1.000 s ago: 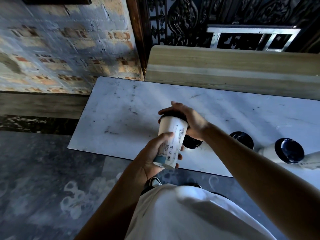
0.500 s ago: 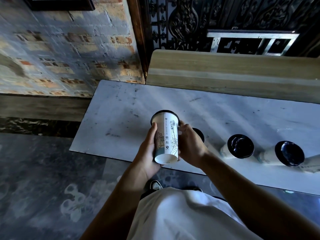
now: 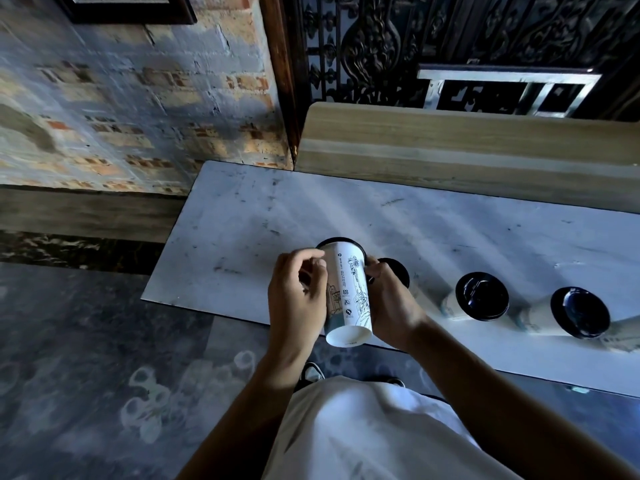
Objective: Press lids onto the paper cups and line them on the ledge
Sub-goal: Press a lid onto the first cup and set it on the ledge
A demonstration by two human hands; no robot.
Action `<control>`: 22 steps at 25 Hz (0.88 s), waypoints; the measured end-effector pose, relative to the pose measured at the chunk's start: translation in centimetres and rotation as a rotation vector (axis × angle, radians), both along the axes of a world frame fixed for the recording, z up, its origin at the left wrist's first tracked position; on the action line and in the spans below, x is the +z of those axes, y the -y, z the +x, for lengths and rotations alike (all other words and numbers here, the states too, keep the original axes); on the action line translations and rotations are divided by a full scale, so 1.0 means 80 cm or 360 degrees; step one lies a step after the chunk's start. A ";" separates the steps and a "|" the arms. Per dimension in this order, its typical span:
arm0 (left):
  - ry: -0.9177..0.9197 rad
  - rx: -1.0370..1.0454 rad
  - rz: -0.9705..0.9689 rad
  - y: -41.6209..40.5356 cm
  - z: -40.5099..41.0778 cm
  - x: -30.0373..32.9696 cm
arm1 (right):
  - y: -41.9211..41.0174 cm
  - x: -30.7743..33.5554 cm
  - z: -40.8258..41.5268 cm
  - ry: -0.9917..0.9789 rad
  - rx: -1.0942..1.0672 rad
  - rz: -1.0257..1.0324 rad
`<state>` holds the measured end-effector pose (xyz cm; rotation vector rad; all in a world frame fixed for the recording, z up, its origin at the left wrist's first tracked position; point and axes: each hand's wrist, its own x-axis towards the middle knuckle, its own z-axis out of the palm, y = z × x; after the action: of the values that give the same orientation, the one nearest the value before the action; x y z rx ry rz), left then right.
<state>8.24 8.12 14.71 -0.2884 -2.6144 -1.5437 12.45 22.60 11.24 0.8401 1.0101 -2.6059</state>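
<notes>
**Lidded cup held in both hands above the counter's near edge**

At far left we see a brick wall point(image 3: 138, 98) and, below it, a dark patterned floor point(image 3: 86, 341). The white marbled counter point(image 3: 277, 216) runs from centre to the right edge, backed by a wooden ledge point(image 3: 450, 140) and a dark carved screen point(image 3: 381, 39).

Over the counter's near edge we see the left hand point(image 3: 298, 303) on the left side of the cup point(image 3: 348, 299), palm against the wall, thumb and forefinger curled up near the rim; its grip is wrapped on the cup. The cup is white with line drawings, tilted so that its base faces us and its top points away. A black lid point(image 3: 341, 241) sits on its far end, showing only as a dark rim. The right hand point(image 3: 391, 303) holds the cup's right side, fingers curled round it near the lid; this grip too is clamped on the cup.

Just right of the right hand, a second lidded cup point(image 3: 398, 271) stands on the counter, partly hidden. Farther right stand a third cup point(image 3: 481, 296) and a fourth cup point(image 3: 578, 317), both with black lids, in one row along the near edge. Part of another white cup point(image 3: 623, 337) shows at the right edge.

Below, we see white clothing point(image 3: 363, 427) and a shoe point(image 3: 311, 372).
</notes>
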 end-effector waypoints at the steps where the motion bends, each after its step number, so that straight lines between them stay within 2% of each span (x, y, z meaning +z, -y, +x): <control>1: -0.0051 -0.0032 0.0018 0.001 -0.001 -0.001 | 0.003 0.004 -0.002 0.0012 -0.0038 0.0027; 4: -0.0084 -0.0086 -0.0019 0.002 -0.003 -0.001 | 0.004 -0.002 -0.006 0.0031 -0.0126 -0.0010; 12: 0.0255 -0.0082 0.0155 -0.001 -0.001 0.012 | -0.001 -0.016 -0.004 0.0154 0.0034 0.0089; 22: 0.0194 -0.0090 0.0108 0.008 -0.007 0.011 | -0.010 -0.021 -0.005 0.0028 0.0017 0.0206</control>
<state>7.72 7.51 15.59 -0.2736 -2.6585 -1.7168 12.02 23.38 9.58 0.8822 1.1857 -2.5421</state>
